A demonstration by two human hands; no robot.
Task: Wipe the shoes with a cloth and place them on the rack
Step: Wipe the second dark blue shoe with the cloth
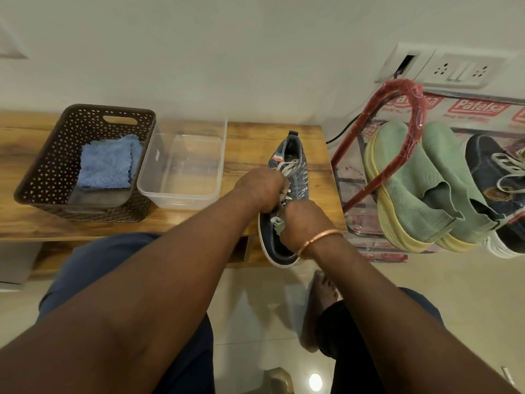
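A dark blue denim sneaker [295, 163] with white laces lies on the wooden bench [244, 137], its toe hanging over the front edge. My left hand [262, 187] grips the sneaker across the laces. My right hand [305, 223], a copper bangle on its wrist, is shut on a small pale green cloth [278, 223] pressed against the toe area. On the red rack [397, 132] at the right rest two green slip-on shoes [409, 177] and another dark blue sneaker [494, 166].
A brown perforated basket [51, 166] holding a folded blue cloth [108, 163] stands at the bench's left. Next to it is a clear plastic tub [184, 191]. A wall socket [460, 71] is above the rack. My bare foot [321, 297] rests on the tiled floor.
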